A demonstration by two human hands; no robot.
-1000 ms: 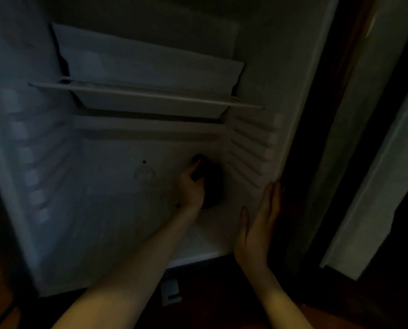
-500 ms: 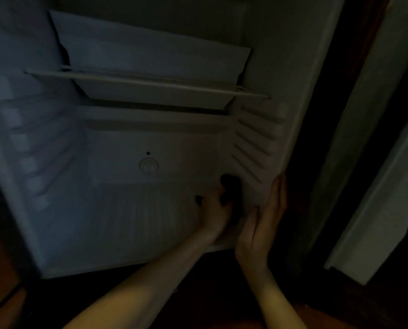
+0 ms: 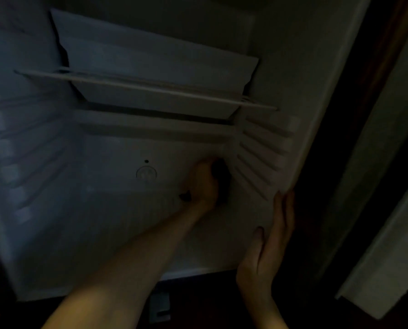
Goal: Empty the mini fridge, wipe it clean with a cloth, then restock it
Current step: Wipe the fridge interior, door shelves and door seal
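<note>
The mini fridge (image 3: 302, 129) stands open in dim light, its white inside bare of food. My left hand (image 3: 204, 186) reaches deep inside and grips a dark cloth (image 3: 222, 176), pressing it into the back right corner where the rear wall meets the ribbed right wall. My right hand (image 3: 269, 241) rests flat with straight fingers against the front edge of the fridge's right wall, holding nothing. Most of the cloth is hidden behind my left hand.
A thin wire shelf (image 3: 150, 89) crosses the upper part of the fridge, with a white freezer flap (image 3: 155, 67) above it. A round drain fitting (image 3: 146, 173) sits on the rear wall. The open door's edge (image 3: 388, 233) is at the right.
My left hand with the cloth swept down toward the lower right corner, then back up along the corner to the rear wall. My right hand stayed on the fridge's right edge.
</note>
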